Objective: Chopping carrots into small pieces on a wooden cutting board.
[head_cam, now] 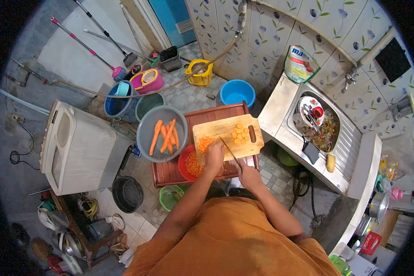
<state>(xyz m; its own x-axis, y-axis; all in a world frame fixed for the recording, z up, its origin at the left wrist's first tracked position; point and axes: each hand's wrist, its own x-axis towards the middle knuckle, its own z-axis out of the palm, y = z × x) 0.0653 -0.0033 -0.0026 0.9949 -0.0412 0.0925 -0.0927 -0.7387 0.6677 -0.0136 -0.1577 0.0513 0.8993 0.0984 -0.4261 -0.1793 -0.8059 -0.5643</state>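
A wooden cutting board (224, 134) with a handle slot lies on a reddish-brown slatted table (203, 119). My right hand (250, 176) is closed around the handle of a kitchen knife (230, 151), whose blade lies over the board. My left hand (215, 155) rests at the board's near edge beside diced carrot (205, 143); whether it holds a piece is hidden. Carrot slices (240, 134) lie near the slot. A red bowl (181, 165) of diced carrot stands partly under my left wrist. Left of the board, a grey basin (144, 145) holds several whole carrots (168, 136).
To the right, a metal sink (334, 138) holds dishes; a sponge (330, 163) lies on its counter. A blue basin (237, 92) stands beyond the table. A hose (151, 92) crosses behind the grey basin. A washing machine (82, 148) and a black tub (127, 194) are at left.
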